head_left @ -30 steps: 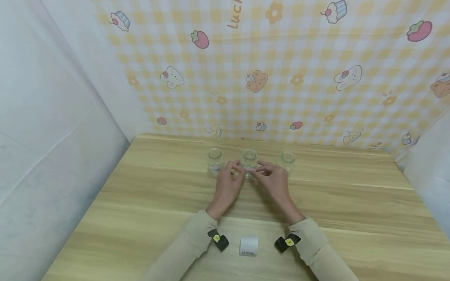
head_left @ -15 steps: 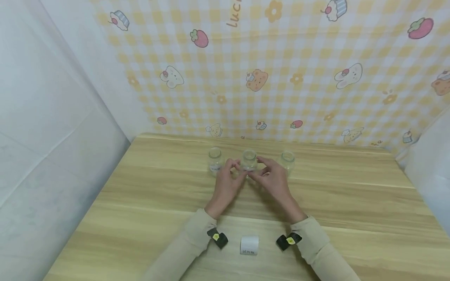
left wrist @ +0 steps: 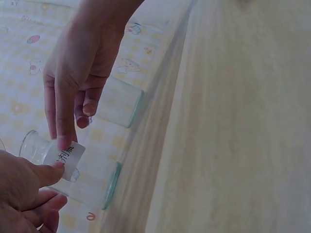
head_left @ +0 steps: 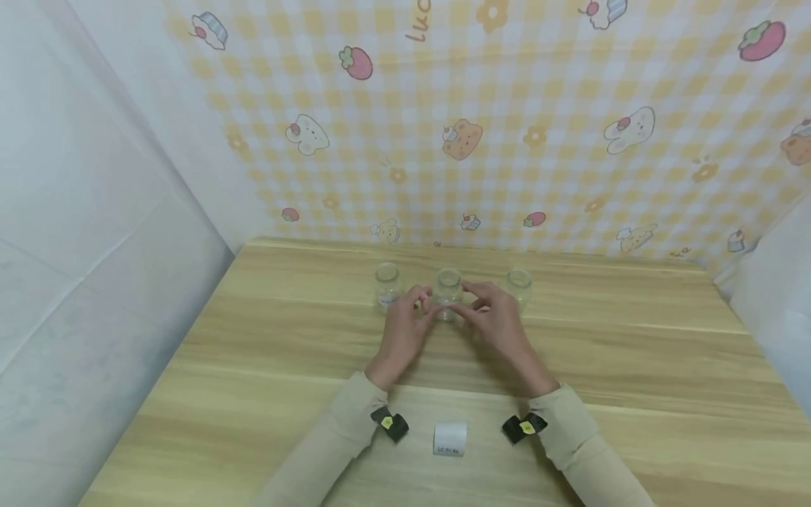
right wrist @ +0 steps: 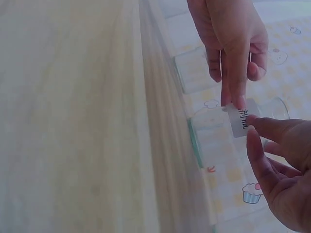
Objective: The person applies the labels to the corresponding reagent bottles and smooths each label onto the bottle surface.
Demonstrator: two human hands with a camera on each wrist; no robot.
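Observation:
A clear glass jar (head_left: 449, 279) stands upright at the middle of a row of three, its mouth uncovered. Against its front is a small white label (left wrist: 68, 158) with dark handwriting. My left hand (head_left: 405, 327) holds the label at one end with the thumb on its face and the other fingers bent beside the jar. From the other side, my right hand (head_left: 502, 320) holds the opposite end between thumb and finger, one finger reaching along the jar's side. In the right wrist view the fingertips partly cover the label's writing.
To the left stands a glass jar (head_left: 387, 276) bearing a white label; another jar (head_left: 519, 282) is close behind the right hand. A curved white paper piece (head_left: 450, 438) with writing lies between the forearms. The wooden table (head_left: 266, 352) meets a checked cloth backdrop (head_left: 405, 141).
Both hands stay at the middle jar. The thumbs have shifted slightly along the label, and the right index finger has moved further back along the jar's side.

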